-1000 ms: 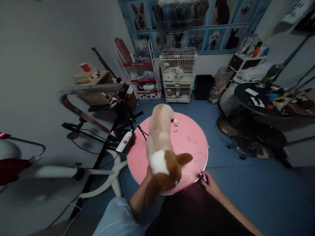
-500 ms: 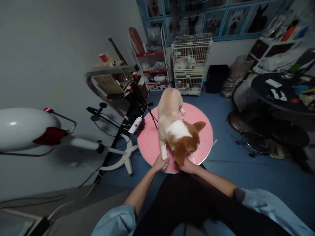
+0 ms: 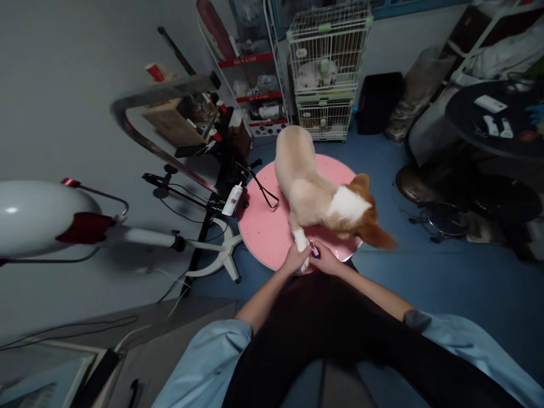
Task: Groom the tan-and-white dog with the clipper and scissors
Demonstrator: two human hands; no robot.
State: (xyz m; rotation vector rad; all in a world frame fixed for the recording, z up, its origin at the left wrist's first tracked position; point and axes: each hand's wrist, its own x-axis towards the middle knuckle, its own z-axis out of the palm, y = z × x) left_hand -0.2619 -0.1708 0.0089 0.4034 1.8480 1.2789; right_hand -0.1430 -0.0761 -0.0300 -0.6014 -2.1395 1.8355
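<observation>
A short-haired tan and white dog (image 3: pixel 304 181) stands on a round pink table (image 3: pixel 261 235), its brown head turned to the right. My left hand (image 3: pixel 293 260) is closed round the dog's white front leg (image 3: pixel 300 239) near the paw, at the table's near edge. Beside that paw, my right hand (image 3: pixel 329 260) grips a small purple and dark-blue hand tool (image 3: pixel 315 250); its exact kind is too small to make out. The tool's tip is close to the leg, and I cannot tell whether it touches.
A black loop strap (image 3: pixel 267 195) lies on the table's left side, near a white squeeze bottle (image 3: pixel 233 199). A white dryer on a stand (image 3: pixel 46 218) is at left. Wire cages (image 3: pixel 327 73) stand behind; a dark round table (image 3: pixel 471 124) and stool (image 3: pixel 446 218) are right.
The dog's head has swung from between my arms out to the right. Its held front leg and my left hand have shifted right, closer to my right hand. The tool now shows.
</observation>
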